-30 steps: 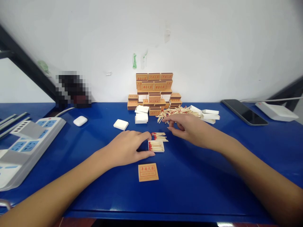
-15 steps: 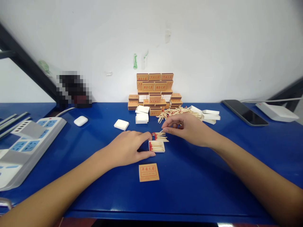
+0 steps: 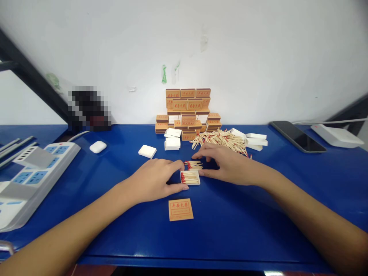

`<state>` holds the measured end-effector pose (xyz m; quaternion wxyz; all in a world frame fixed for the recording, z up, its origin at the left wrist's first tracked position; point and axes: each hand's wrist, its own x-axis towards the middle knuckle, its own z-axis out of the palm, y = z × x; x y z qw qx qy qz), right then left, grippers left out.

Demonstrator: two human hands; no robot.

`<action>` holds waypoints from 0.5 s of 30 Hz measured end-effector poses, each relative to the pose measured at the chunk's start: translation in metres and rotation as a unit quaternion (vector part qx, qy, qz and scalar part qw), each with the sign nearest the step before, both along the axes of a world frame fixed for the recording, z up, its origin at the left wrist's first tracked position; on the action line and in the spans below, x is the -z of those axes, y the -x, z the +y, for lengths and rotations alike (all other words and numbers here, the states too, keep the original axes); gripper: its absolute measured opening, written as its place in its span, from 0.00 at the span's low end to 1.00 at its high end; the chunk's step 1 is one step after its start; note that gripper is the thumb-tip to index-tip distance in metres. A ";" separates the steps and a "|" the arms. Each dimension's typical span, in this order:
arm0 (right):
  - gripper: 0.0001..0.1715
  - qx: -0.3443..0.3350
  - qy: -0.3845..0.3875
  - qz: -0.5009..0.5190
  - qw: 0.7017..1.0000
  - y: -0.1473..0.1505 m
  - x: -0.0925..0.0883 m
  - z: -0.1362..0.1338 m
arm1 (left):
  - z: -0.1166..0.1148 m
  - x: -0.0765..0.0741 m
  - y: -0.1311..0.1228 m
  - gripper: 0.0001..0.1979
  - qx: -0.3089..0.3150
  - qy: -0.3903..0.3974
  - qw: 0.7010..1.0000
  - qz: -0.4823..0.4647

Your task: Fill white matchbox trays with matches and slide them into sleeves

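A white matchbox tray [image 3: 199, 183] filled with red-tipped matches [image 3: 190, 178] lies on the blue table. Thumb and forefinger of my left hand [image 3: 156, 177] grip it at its left end. Just behind the tray rests a small row of loose matches [image 3: 195, 165]. My right hand [image 3: 227, 163] is at the right end of that row, thumb and forefinger spread around the stick ends, the thumb by the tray's far right corner. I see nothing held in it. In front of the tray lies a flat orange matchbox sleeve [image 3: 181, 210] with red printing.
Orange matchboxes [image 3: 188, 100] are stacked against the wall. A heap of matches [image 3: 224, 140] and white trays [image 3: 255, 141] lie right of them; more white trays [image 3: 172, 144] stand left. A phone [image 3: 297, 136], a white earbud case [image 3: 98, 147] and a power strip [image 3: 37, 176] flank the work area.
My right hand has come down and nearer to me, its pinch opened out around the ends of the loose matches. The match it pinched no longer shows there. My left hand stays put.
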<state>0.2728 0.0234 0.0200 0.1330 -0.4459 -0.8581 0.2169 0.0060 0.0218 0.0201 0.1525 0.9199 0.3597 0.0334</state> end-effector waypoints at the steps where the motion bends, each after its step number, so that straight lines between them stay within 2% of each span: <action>1: 0.17 0.002 -0.005 -0.002 1.000 0.002 0.001 -0.001 | 0.000 0.000 0.000 0.20 0.001 0.001 1.000 -0.002; 4: 0.10 0.011 -0.019 -0.008 1.000 0.005 0.002 -0.001 | 0.001 -0.001 0.000 0.19 0.001 0.007 1.000 -0.005; 11: 0.10 0.027 -0.023 -0.031 0.999 0.007 0.004 -0.002 | 0.000 -0.002 0.000 0.19 -0.001 0.009 1.000 -0.005; 15: 0.10 0.024 -0.056 -0.065 0.996 0.010 0.006 -0.003 | 0.001 -0.001 0.000 0.19 0.002 0.006 1.000 -0.008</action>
